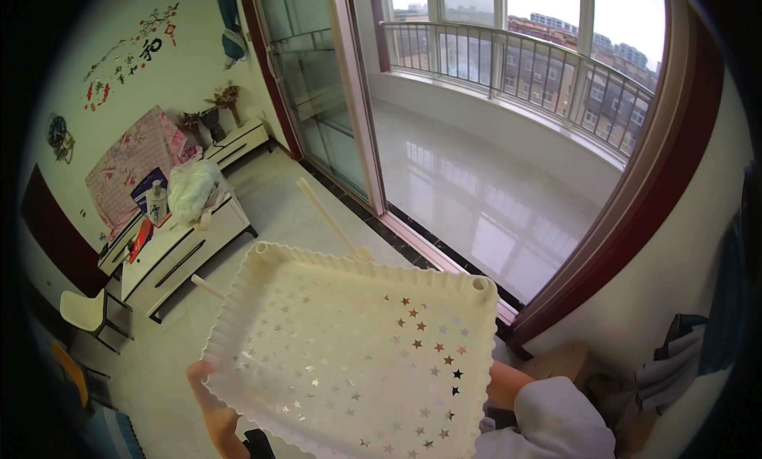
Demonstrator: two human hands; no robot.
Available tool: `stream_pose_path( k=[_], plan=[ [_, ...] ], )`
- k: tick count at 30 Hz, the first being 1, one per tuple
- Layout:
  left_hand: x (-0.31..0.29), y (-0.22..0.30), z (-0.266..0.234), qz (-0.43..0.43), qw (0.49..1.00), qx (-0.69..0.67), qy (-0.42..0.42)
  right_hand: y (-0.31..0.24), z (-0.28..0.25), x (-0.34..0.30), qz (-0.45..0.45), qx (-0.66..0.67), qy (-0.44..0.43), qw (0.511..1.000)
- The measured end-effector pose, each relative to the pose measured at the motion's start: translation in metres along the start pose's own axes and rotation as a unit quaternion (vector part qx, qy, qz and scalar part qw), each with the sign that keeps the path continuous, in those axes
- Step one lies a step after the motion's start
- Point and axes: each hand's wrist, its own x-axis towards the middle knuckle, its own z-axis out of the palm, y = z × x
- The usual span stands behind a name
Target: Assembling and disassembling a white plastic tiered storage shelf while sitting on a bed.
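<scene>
A person's left hand [204, 372] clamps the left rim of a cream scalloped tray [333, 332], raised above the floor [278, 191], star shapes dotting its base; the right forearm [508, 386] runs behind the opposite side, so that hand's grip cannot be told; beyond, a white plastic bag [190, 193], its contents unclear, rests beside a bottle [156, 203]; a dark vase [212, 127] holds dried flowers [227, 96].

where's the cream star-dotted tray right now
The cream rectangular wavy-rimmed tray is at the head view's lower centre, between the left hand and right forearm.
</scene>
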Motion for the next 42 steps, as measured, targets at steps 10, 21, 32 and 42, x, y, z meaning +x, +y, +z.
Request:
stream_pose_path(
  k=[10, 21, 32, 42],
  plan=[
    [0.009, 0.011, 0.013, 0.028, 0.997, -0.020, 0.066, -0.002, 0.002, 0.002, -0.012, -0.009, -0.009, 1.000],
    [0.006, 0.083, 0.022, 0.218, 0.936, 0.264, -0.078, -0.002, 0.008, 0.004, -0.024, -0.008, -0.024, 0.999],
    [0.024, 0.045, 0.028, 0.207, 0.968, 0.121, 0.070, 0.003, 0.031, 0.030, -0.085, -0.024, -0.035, 0.995],
    [0.030, 0.076, 0.061, 0.162, 0.921, 0.316, 0.158, -0.033, 0.032, 0.026, -0.057, 0.059, -0.034, 0.996]
  ],
)
